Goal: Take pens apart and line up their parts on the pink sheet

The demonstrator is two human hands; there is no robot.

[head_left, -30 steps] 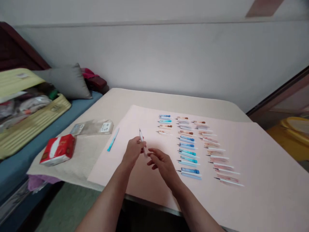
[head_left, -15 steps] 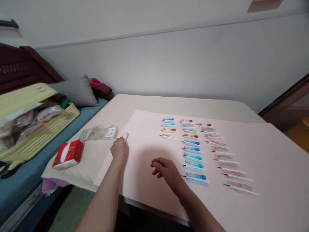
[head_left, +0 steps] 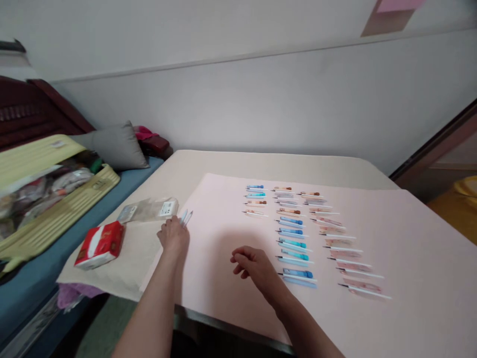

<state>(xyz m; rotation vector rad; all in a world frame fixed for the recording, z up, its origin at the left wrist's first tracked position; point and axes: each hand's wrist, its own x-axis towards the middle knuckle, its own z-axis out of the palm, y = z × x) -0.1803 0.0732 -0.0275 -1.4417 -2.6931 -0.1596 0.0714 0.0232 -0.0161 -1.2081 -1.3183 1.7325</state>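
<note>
My left hand [head_left: 173,236] is at the left edge of the pink sheet [head_left: 219,199], fingers closed around slim pen parts. A pale blue piece and a white piece [head_left: 189,218] stick out past its fingers; the fingertips themselves are hidden. My right hand [head_left: 251,261] hovers over the sheet's middle, loosely curled with its fingers apart and nothing seen in it. Just right of it lies a column of blue and teal pen parts [head_left: 296,273], each set beside a white dark-tipped stick. Pinkish pen parts [head_left: 363,287] form another column farther right, and a short column [head_left: 255,203] lies farther back.
A clear plastic sleeve [head_left: 149,210] with a label and a red tissue pack [head_left: 100,243] lie on the cream table cover [head_left: 137,253], left of the sheet. Beyond them is a blue-covered bed [head_left: 137,174] with a grey pillow [head_left: 119,145] and a yellow bag [head_left: 85,186].
My left hand has shifted left toward the plastic sleeve, and the pen parts at its fingers now tilt differently. My right hand has barely moved. The whole view has turned slightly.
</note>
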